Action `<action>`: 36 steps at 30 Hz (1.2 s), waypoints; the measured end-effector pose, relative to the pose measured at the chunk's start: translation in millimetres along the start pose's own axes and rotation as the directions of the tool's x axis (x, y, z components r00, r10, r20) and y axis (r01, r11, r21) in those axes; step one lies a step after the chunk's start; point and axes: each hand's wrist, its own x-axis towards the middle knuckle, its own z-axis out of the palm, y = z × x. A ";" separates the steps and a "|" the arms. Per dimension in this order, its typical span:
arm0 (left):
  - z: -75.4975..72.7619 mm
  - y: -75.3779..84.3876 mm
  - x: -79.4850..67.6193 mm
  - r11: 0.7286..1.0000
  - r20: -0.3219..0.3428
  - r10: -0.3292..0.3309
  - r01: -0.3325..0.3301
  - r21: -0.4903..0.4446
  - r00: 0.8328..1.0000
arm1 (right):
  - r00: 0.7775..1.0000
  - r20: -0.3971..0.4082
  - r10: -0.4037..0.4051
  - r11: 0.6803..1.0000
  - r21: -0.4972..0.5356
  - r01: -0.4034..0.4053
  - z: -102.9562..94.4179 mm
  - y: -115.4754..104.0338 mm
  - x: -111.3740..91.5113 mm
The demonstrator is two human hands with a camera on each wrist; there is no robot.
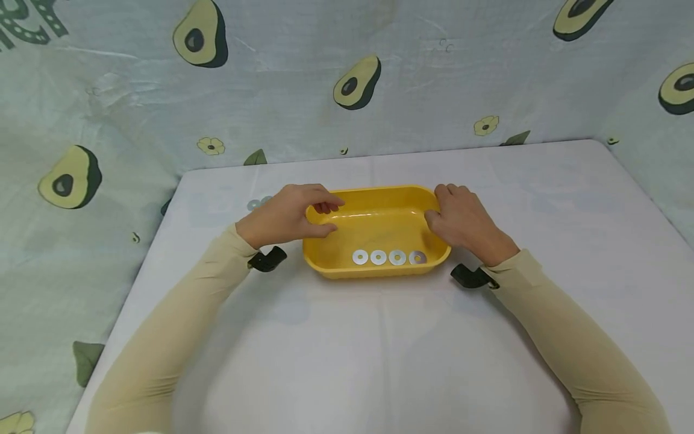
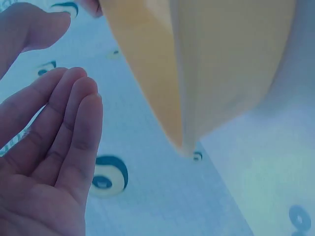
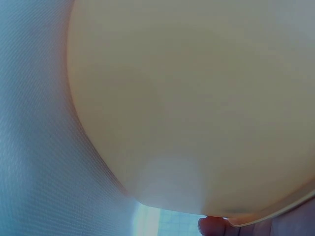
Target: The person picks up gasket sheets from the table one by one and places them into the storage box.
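A yellow oblong tray point(image 1: 374, 228) is on the white-covered table between both hands. Several flat metal washers point(image 1: 397, 257) lie in a row inside it, along the near wall. My right hand point(image 1: 461, 220) grips the tray's right end, thumb inside over the rim; in the right wrist view, fingertips point(image 3: 212, 226) curl at the edge beneath the wide outer wall point(image 3: 187, 113). At the left end my left hand point(image 1: 295, 214) hovers with thumb and fingers spread apart. The left wrist view has its palm point(image 2: 49, 147) bare, the fingers extended beside the tray rim point(image 2: 179, 88).
More washers point(image 1: 254, 205) lie on the table point(image 1: 336, 349) just behind my left hand, partly covered by it. A fabric backdrop point(image 1: 282, 84) with avocado prints rises behind the table's far edge. Dark wrist-worn pieces point(image 1: 268, 259) sit under both sleeves.
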 end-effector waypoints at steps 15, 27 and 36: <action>-30.0 -46.3 -38.7 0.997 -0.346 -0.041 0.061 0.048 0.937 | 1.000 0.004 -0.001 1.000 0.004 0.001 0.7 1.2 0.9; -24.4 -101.3 -52.7 0.926 -0.324 -0.376 0.364 -0.099 0.868 | 1.000 0.007 0.004 1.000 0.009 -0.004 2.5 2.6 1.9; -20.7 -122.9 -56.9 0.878 -0.246 -0.478 0.469 -0.099 0.843 | 1.000 0.001 -0.001 1.000 0.015 0.001 2.0 4.0 2.6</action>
